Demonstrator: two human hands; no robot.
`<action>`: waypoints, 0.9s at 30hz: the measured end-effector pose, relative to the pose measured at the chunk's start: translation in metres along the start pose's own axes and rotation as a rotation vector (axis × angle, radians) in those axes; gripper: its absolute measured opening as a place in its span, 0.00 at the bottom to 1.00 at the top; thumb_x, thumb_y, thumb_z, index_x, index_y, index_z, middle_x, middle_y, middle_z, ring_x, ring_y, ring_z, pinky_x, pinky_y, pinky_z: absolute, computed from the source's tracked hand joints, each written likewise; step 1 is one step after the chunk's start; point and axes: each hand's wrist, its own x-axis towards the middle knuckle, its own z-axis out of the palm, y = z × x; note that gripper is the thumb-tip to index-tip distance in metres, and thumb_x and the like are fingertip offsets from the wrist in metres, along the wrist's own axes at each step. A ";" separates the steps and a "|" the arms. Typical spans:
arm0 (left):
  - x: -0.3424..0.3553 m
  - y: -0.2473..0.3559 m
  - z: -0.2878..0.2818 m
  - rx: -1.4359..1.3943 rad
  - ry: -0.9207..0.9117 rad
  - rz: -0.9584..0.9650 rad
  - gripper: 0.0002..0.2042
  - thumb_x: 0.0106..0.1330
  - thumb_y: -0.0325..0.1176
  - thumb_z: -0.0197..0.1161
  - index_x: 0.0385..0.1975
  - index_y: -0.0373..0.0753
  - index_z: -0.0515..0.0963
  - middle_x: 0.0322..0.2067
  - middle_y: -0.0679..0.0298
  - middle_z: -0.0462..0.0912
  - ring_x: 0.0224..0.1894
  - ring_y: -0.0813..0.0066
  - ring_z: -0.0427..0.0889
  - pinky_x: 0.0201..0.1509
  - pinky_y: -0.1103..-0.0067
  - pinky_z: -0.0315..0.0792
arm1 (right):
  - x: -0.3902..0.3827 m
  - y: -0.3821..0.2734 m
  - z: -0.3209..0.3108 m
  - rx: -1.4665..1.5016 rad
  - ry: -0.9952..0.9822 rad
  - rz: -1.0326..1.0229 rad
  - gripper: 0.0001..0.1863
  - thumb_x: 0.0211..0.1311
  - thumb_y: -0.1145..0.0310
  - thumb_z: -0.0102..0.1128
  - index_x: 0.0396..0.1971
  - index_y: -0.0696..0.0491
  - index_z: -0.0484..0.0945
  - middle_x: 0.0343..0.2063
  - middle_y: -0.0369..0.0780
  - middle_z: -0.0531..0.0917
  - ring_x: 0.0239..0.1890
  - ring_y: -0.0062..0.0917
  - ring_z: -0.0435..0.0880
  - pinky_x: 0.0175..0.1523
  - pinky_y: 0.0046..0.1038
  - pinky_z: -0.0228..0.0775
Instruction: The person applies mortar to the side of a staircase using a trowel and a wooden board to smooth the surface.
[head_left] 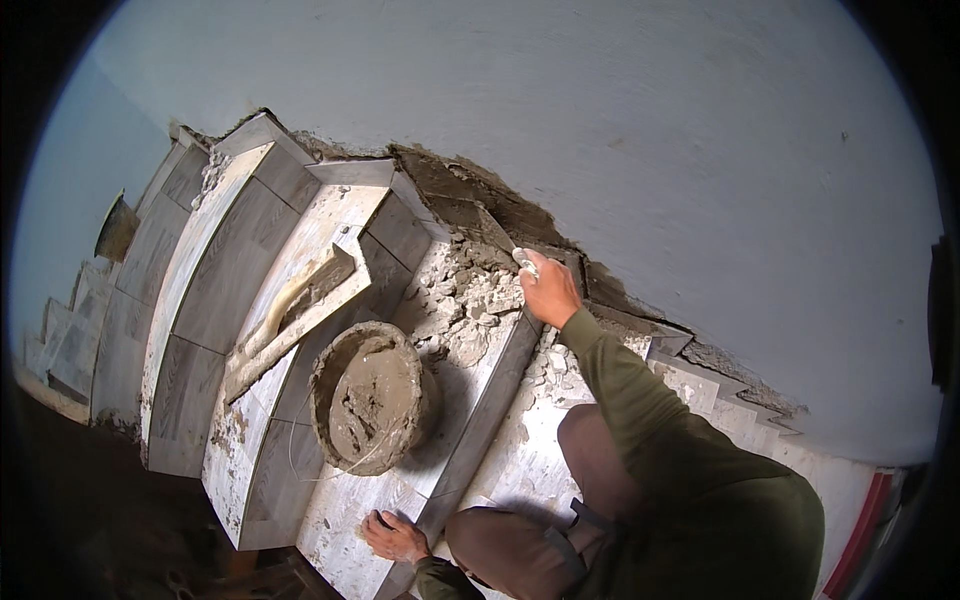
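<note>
My right hand (550, 288) is closed around the light handle of a trowel (494, 232). Its blade reaches to the rough, mortar-covered strip (475, 190) where the stairs meet the wall. Just below the blade, broken mortar rubble (465, 300) is heaped on the tiled step. My left hand (397, 538) rests on the lower part of that step, fingers apart. Between the two hands, further left, stands a bucket (319, 390) with a crusted rim. Wet grey mortar (372, 392) fills much of it, and a thin wire handle hangs down its side.
A plastering float (300, 305) with a long handle lies on the step beyond the bucket. More wood-look tiled steps (235, 255) rise to the left, with crumbs of debris. The pale wall (650, 140) borders the stairs. Rubble (552, 368) also lies beside my knee (590, 450).
</note>
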 end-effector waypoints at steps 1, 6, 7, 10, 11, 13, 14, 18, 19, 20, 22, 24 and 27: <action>0.000 0.000 0.001 0.003 -0.001 -0.001 0.20 0.69 0.50 0.44 0.47 0.41 0.74 0.52 0.59 0.72 0.59 0.55 0.65 0.58 0.61 0.59 | -0.002 0.005 -0.006 -0.032 0.014 -0.024 0.22 0.56 0.68 0.52 0.51 0.62 0.72 0.37 0.59 0.78 0.42 0.50 0.78 0.51 0.42 0.68; -0.001 -0.003 0.004 0.000 0.002 0.008 0.20 0.70 0.49 0.44 0.47 0.40 0.74 0.52 0.59 0.72 0.59 0.54 0.65 0.58 0.60 0.59 | -0.015 0.011 -0.043 -0.040 -0.005 -0.043 0.23 0.57 0.67 0.53 0.52 0.61 0.72 0.38 0.57 0.79 0.42 0.48 0.79 0.49 0.40 0.69; -0.001 -0.003 0.003 0.002 0.003 0.004 0.20 0.70 0.49 0.44 0.47 0.40 0.74 0.52 0.59 0.72 0.59 0.54 0.65 0.58 0.60 0.59 | -0.020 0.013 -0.049 -0.040 -0.005 -0.043 0.23 0.57 0.67 0.53 0.52 0.61 0.72 0.38 0.57 0.79 0.42 0.48 0.79 0.49 0.40 0.69; -0.002 -0.005 0.001 0.016 0.009 -0.002 0.20 0.70 0.49 0.45 0.47 0.41 0.74 0.52 0.58 0.71 0.59 0.54 0.65 0.58 0.60 0.59 | -0.039 -0.007 -0.070 -0.115 -0.001 -0.042 0.21 0.58 0.68 0.52 0.52 0.59 0.72 0.36 0.53 0.79 0.39 0.45 0.79 0.47 0.40 0.69; -0.001 -0.002 0.001 0.021 0.010 0.003 0.20 0.70 0.49 0.45 0.47 0.41 0.74 0.52 0.58 0.71 0.60 0.55 0.65 0.58 0.60 0.59 | -0.042 -0.007 -0.068 -0.114 0.004 -0.047 0.21 0.58 0.68 0.52 0.52 0.59 0.72 0.36 0.53 0.79 0.39 0.45 0.79 0.47 0.40 0.69; 0.000 0.001 0.004 0.032 0.068 0.032 0.20 0.69 0.49 0.44 0.46 0.41 0.74 0.50 0.59 0.72 0.56 0.57 0.67 0.55 0.61 0.61 | -0.044 -0.009 -0.058 -0.059 -0.001 -0.103 0.21 0.59 0.67 0.52 0.52 0.58 0.72 0.34 0.51 0.78 0.37 0.43 0.79 0.45 0.39 0.69; -0.001 -0.002 0.004 0.057 0.118 0.059 0.20 0.69 0.50 0.43 0.45 0.42 0.74 0.47 0.61 0.72 0.53 0.59 0.70 0.52 0.62 0.62 | -0.042 -0.018 -0.049 -0.011 -0.037 -0.153 0.21 0.59 0.67 0.51 0.53 0.56 0.72 0.33 0.51 0.78 0.35 0.42 0.79 0.44 0.38 0.70; -0.001 -0.003 0.005 0.027 0.106 0.056 0.20 0.69 0.50 0.43 0.45 0.42 0.74 0.47 0.61 0.72 0.53 0.59 0.70 0.52 0.62 0.62 | -0.009 -0.038 -0.010 0.021 -0.150 0.030 0.20 0.59 0.67 0.53 0.52 0.57 0.73 0.38 0.52 0.80 0.41 0.44 0.79 0.48 0.37 0.70; 0.000 0.000 0.006 0.024 0.107 0.053 0.20 0.69 0.50 0.43 0.45 0.42 0.74 0.47 0.61 0.72 0.53 0.58 0.69 0.52 0.63 0.62 | 0.001 -0.039 -0.005 -0.012 -0.073 -0.051 0.21 0.59 0.67 0.52 0.52 0.57 0.72 0.37 0.53 0.79 0.40 0.45 0.79 0.47 0.39 0.70; -0.001 0.000 0.006 0.031 0.105 0.047 0.20 0.69 0.50 0.43 0.45 0.42 0.74 0.47 0.61 0.72 0.53 0.58 0.69 0.52 0.63 0.62 | 0.006 -0.034 0.001 -0.044 -0.006 -0.126 0.21 0.59 0.68 0.51 0.53 0.58 0.72 0.36 0.54 0.78 0.39 0.46 0.78 0.47 0.42 0.69; 0.000 0.002 0.006 0.007 0.050 0.027 0.20 0.69 0.50 0.43 0.47 0.42 0.73 0.50 0.60 0.71 0.56 0.57 0.67 0.54 0.61 0.61 | 0.015 -0.016 0.002 -0.017 0.040 -0.129 0.21 0.59 0.68 0.51 0.52 0.59 0.72 0.37 0.55 0.78 0.40 0.47 0.78 0.47 0.42 0.69; -0.001 0.002 0.001 -0.008 0.001 0.000 0.21 0.70 0.50 0.43 0.48 0.41 0.73 0.52 0.59 0.71 0.59 0.55 0.65 0.56 0.60 0.59 | 0.010 -0.012 -0.008 0.007 0.036 -0.089 0.22 0.58 0.67 0.52 0.52 0.61 0.72 0.38 0.55 0.78 0.41 0.47 0.78 0.49 0.41 0.69; -0.002 0.001 -0.002 0.004 -0.015 -0.003 0.21 0.70 0.50 0.43 0.49 0.42 0.72 0.53 0.60 0.70 0.61 0.55 0.63 0.57 0.59 0.58 | -0.004 -0.003 -0.023 -0.014 0.060 -0.081 0.22 0.58 0.67 0.53 0.52 0.61 0.72 0.38 0.55 0.78 0.41 0.47 0.78 0.49 0.40 0.69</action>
